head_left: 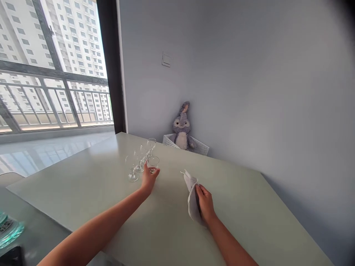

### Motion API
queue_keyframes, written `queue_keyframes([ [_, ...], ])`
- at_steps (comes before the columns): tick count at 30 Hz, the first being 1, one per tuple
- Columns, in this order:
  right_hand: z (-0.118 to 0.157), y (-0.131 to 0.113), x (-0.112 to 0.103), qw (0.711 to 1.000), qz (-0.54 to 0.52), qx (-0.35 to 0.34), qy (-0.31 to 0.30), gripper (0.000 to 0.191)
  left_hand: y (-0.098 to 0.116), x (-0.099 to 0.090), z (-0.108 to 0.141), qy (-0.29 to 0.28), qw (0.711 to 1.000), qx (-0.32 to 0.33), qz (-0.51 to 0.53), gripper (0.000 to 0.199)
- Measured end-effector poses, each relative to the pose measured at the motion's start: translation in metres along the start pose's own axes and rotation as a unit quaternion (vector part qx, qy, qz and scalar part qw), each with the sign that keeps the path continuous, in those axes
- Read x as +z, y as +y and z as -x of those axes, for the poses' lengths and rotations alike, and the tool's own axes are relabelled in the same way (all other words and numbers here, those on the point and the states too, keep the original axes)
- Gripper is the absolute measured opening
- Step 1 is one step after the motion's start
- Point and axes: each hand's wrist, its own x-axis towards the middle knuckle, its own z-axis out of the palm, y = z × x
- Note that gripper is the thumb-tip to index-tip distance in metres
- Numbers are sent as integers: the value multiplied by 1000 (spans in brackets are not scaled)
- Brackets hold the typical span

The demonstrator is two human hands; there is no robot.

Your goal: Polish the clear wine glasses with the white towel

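Note:
My left hand (150,176) reaches over the table with its thumb and fingers closed around the lower part of a clear glass (153,161). Its rim faces up, and my hand hides whatever is below the bowl. Just left of it and behind it, several clear stemmed glasses (133,176) stand upright in a slanting row. A folded white cloth (193,207) hangs from my right hand (204,201), pinched between thumb and fingers a little above the tabletop. One corner of the cloth sticks up to the far left of that hand.
The pale table (235,207) runs toward a grey wall. Behind its far edge, a plush rabbit (182,133) sits in a white perforated basket (203,149). At the lower left are a greenish glass object (11,232) and a dark object (12,256) beyond the table's edge.

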Motion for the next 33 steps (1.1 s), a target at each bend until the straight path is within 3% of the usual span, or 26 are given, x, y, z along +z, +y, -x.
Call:
queue_keyframes([
  [5,-16,11,-16,983,-172,68,-1,39,9,29,19,-107,983,68,-136,67],
  [11,-23,4,-21,977,-205,51,30,48,12,62,41,-145,959,143,-198,65],
  [17,3,-35,-20,989,-131,-18,66,42,1,61,51,-147,940,210,-227,68],
  [19,15,-45,-13,994,-68,-73,38,39,-3,60,51,-143,935,227,-234,69],
  [21,24,-48,-3,990,-2,-135,-26,39,-5,59,51,-138,926,248,-248,66],
  [24,30,-46,9,976,61,-173,-119,44,-2,56,51,-146,902,288,-287,57],
  [28,30,-41,12,975,54,-127,-173,45,5,48,51,-155,858,337,-354,51],
  [33,27,-35,8,981,-34,15,-191,36,7,46,55,-175,785,448,-391,51],
])
